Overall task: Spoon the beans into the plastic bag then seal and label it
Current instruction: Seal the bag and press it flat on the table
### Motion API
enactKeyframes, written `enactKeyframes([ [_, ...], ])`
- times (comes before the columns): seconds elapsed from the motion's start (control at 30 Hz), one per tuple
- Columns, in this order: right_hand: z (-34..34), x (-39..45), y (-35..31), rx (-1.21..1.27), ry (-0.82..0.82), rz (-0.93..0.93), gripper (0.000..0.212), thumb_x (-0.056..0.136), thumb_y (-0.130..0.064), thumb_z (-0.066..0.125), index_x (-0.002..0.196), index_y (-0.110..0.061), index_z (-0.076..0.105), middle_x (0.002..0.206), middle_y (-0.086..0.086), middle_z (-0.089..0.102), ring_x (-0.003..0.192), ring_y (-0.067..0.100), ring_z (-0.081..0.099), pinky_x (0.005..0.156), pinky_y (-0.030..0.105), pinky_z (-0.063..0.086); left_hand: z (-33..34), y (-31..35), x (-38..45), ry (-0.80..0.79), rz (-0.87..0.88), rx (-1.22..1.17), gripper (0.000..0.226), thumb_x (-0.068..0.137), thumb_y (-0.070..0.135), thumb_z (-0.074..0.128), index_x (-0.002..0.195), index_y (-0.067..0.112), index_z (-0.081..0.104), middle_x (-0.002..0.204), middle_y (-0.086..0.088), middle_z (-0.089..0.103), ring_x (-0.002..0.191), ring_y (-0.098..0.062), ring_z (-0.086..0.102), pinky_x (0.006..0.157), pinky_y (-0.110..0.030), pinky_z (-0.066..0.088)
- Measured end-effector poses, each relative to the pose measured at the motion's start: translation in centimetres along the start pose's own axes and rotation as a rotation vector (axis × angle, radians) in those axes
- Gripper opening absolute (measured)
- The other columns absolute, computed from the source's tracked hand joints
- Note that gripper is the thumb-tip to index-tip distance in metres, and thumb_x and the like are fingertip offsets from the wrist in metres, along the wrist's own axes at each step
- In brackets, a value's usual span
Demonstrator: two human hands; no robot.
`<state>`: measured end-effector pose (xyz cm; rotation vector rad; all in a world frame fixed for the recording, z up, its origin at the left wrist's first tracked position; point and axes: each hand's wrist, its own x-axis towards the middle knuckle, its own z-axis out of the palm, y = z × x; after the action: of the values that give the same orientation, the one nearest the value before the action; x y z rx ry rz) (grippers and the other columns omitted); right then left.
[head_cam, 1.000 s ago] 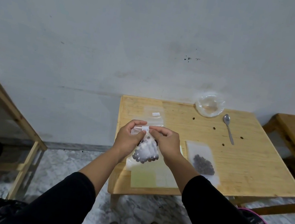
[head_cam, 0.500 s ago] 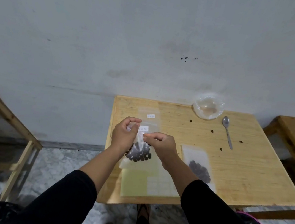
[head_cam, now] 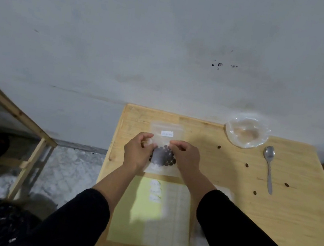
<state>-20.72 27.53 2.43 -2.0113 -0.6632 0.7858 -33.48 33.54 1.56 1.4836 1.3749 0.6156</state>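
A clear plastic bag (head_cam: 162, 169) with a cluster of dark beans (head_cam: 165, 158) in it sits low over the far left part of the wooden table (head_cam: 227, 212). My left hand (head_cam: 136, 153) pinches the bag's left side and my right hand (head_cam: 186, 156) pinches its right side, just above the beans. A small white label (head_cam: 167, 133) shows on clear plastic right behind my fingers; I cannot tell whether it sits on this bag or on one lying under it.
A yellow-green label sheet (head_cam: 146, 209) lies near the front edge between my arms. A clear bowl (head_cam: 246, 133) stands at the back right, with a metal spoon (head_cam: 268, 168) beside it. Loose beans (head_cam: 246, 165) are scattered on the right. Wooden frames stand on both sides.
The bag has gone from held up in the air to low over the table, farther from me. Both hands moved forward with it and still pinch its top.
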Motion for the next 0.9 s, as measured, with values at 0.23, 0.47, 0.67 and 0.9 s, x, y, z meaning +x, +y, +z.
enactKeyframes([
  [0.23, 1.7, 2.8, 2.1, -0.243, -0.074, -0.068, 0.021, 0.08, -0.017, 0.067, 0.101, -0.015, 0.07, 0.104, 0.006, 0.066, 0.093, 0.015, 0.06, 0.078, 0.012, 0.035, 1.6, -1.8, 2.1, 0.051, -0.03, 0.168, 0.026, 0.087, 0.01, 0.062, 0.113, 0.012, 0.064, 0.104, -0.007, 0.068, 0.087, -0.009, 0.055, 0.075, -0.006, 0.034],
  [0.47, 2.7, 2.4, 3.8, -0.518, -0.11, -0.27, 0.031, 0.089, -0.009, 0.054, 0.117, -0.003, 0.061, 0.139, 0.017, 0.036, 0.121, 0.021, 0.043, 0.096, 0.008, 0.022, 2.0, -2.9, 2.0, 0.011, 0.04, 0.374, 0.029, 0.09, 0.013, 0.057, 0.118, 0.009, 0.062, 0.134, -0.007, 0.052, 0.122, -0.019, 0.049, 0.101, -0.014, 0.026],
  [0.67, 2.3, 0.9, 4.1, -0.694, -0.097, -0.473, 0.032, 0.071, -0.001, 0.062, 0.103, 0.006, 0.065, 0.111, 0.028, 0.061, 0.104, 0.04, 0.061, 0.087, 0.041, 0.052, 1.8, -2.6, 1.1, -0.143, 0.081, 0.577, 0.044, 0.094, 0.025, 0.044, 0.136, 0.011, 0.045, 0.147, -0.006, 0.036, 0.137, -0.019, 0.03, 0.113, -0.023, 0.019],
  [0.9, 0.4, -1.3, 3.0, -1.095, -0.238, -0.514, 0.05, 0.084, -0.012, 0.023, 0.113, 0.01, 0.057, 0.116, 0.024, 0.058, 0.115, 0.035, 0.051, 0.104, 0.041, 0.041, 0.1, -0.5, -0.7, -0.186, 0.253, 0.701, 0.044, 0.097, 0.021, 0.039, 0.138, 0.006, 0.034, 0.141, -0.01, 0.035, 0.131, -0.022, 0.03, 0.104, -0.024, 0.029],
])
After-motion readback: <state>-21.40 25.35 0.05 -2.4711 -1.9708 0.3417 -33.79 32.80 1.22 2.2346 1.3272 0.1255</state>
